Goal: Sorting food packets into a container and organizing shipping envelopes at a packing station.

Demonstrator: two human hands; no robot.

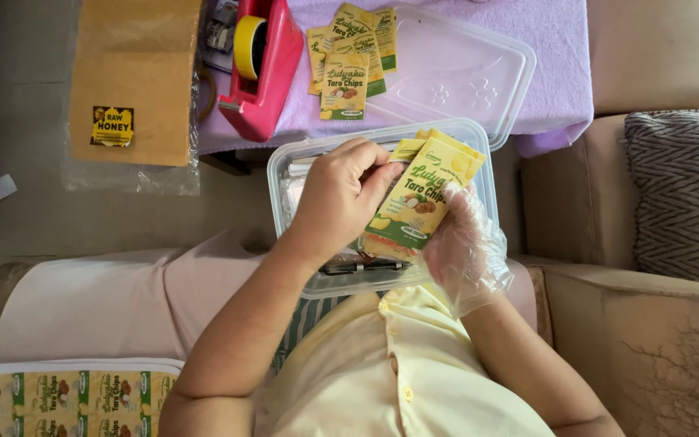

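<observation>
A purple-covered bench (527, 48) stands beyond the clear plastic container (285, 174) on the person's lap. Beyond the container lie its clear lid (463, 77), a red tape dispenser (273, 77) and loose yellow labels (349, 57). Above the container, the gloved right hand (467, 247) grips a yellow-green snack packet (418, 202), while the bare left hand (337, 198) pinches the packet's top edge.

left hand (340, 198): bare, centre of frame, fingers pinching top of a yellow packet (418, 202)
right hand (467, 247): clear glove, supporting packet from below
clear tub (305, 166): under both hands
lid (463, 73): top centre, on purple cloth (560, 57)
tape dispenser (264, 69): red, upper left of lid
</observation>
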